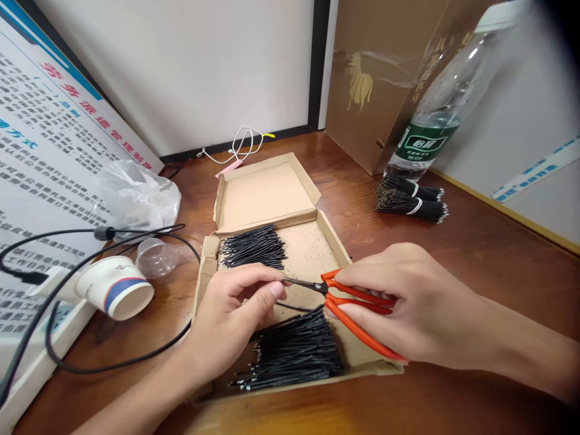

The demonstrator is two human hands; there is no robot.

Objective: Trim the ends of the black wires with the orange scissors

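Observation:
My right hand (399, 302) is wrapped round the orange handles of a pair of scissors (333, 287). The blades point left and meet the fingertips of my left hand (247, 308). Thumb and forefinger of that hand pinch a thin black wire (294, 307), which trails out to the right below the blades; its end at the blade tips is too small to make out. Under both hands lies an open cardboard box (333, 241). One pile of short black wires (299, 353) fills its near side, and a smaller pile of wires (254, 246) lies at its far left.
Two tied wire bundles (412, 202) lie by a water bottle (428, 133) at the right. A paper cup (115, 287), a clear plastic cup (156, 257), a plastic bag (138, 196) and a black cable (122, 362) are at the left. A brown carton (371, 78) stands behind.

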